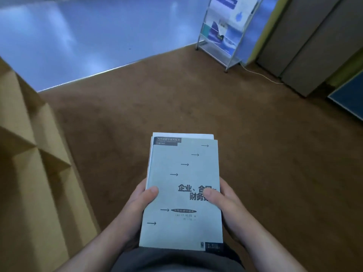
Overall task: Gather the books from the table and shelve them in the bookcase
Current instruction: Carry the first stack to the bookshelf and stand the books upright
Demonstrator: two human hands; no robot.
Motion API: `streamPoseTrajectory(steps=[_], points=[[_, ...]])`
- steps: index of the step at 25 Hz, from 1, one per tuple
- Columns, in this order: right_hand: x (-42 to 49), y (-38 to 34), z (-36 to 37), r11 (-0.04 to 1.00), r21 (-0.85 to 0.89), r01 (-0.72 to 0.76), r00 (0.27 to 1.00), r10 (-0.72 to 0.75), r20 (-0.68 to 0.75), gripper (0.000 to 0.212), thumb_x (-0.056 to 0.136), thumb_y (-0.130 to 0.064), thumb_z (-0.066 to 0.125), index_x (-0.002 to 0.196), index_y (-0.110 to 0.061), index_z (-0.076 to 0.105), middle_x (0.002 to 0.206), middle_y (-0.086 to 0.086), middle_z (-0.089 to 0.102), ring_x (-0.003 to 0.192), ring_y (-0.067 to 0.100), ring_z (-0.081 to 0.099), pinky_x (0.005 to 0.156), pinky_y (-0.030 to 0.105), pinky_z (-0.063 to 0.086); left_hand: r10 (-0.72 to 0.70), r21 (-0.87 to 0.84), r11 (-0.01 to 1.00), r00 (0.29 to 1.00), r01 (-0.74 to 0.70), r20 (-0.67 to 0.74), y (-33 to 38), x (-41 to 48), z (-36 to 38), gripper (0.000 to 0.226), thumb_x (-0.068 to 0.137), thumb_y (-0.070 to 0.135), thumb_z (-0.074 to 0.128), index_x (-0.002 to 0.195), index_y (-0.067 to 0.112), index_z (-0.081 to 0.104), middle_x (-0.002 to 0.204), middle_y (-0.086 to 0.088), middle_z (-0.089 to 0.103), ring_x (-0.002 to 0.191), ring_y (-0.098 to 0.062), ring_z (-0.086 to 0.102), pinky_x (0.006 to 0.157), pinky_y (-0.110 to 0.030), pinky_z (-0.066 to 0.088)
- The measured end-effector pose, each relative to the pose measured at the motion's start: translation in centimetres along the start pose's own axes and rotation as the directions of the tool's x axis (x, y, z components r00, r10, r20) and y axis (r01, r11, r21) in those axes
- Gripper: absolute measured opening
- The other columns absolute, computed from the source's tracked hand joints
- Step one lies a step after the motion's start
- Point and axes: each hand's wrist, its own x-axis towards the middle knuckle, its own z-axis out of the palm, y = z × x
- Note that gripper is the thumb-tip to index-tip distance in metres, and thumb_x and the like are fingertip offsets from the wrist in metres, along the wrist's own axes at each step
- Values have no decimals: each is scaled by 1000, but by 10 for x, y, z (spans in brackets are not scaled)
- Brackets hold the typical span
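Note:
I hold a small stack of books (182,173) flat in front of my body, above the brown carpet. The top book has a pale grey-green cover with black arrows and bold Chinese title text. White edges of another book show beneath it at the far end and left side. My left hand (141,205) grips the stack's left edge, thumb on the cover. My right hand (224,203) grips the right edge, thumb over the title. A tan wooden bookcase (29,154) with open cube compartments stands at my left.
Brown carpet (196,105) spreads ahead and meets shiny grey flooring (78,36) at a diagonal edge. A metal magazine rack (225,30) with blue leaflets stands at the back right, a white cable trailing from it. Grey cabinets (306,46) and a dark board (349,99) line the right side.

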Motion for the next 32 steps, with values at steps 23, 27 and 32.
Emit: streamPoseTrajectory(steps=[23, 27, 32], points=[[278, -131, 91, 825, -554, 109, 433, 462, 774, 79, 69, -44, 74, 138, -15, 50, 125, 10, 72, 109, 33, 72, 94, 54, 57, -31, -410, 700, 549, -585, -835, 50, 52, 48, 73, 71, 43, 68, 132, 5, 58, 118, -29, 71, 97, -45, 72, 69, -46, 62], [282, -113, 143, 756, -631, 175, 320, 562, 762, 79, 73, -45, 75, 141, -18, 47, 129, 11, 70, 112, 35, 71, 98, 61, 53, -9, -368, 628, 466, -686, -885, 47, 28, 34, 94, 44, 52, 93, 123, 10, 66, 115, -27, 72, 94, -45, 73, 65, -46, 62], [275, -95, 220, 677, -666, 312, 205, 636, 744, 79, 71, -49, 75, 140, -18, 49, 130, 10, 69, 113, 35, 70, 100, 62, 51, -27, -202, 592, 231, -781, -973, 36, -2, 8, 86, 50, 48, 91, 120, 8, 63, 101, -20, 77, 82, -36, 77, 58, -39, 61]])
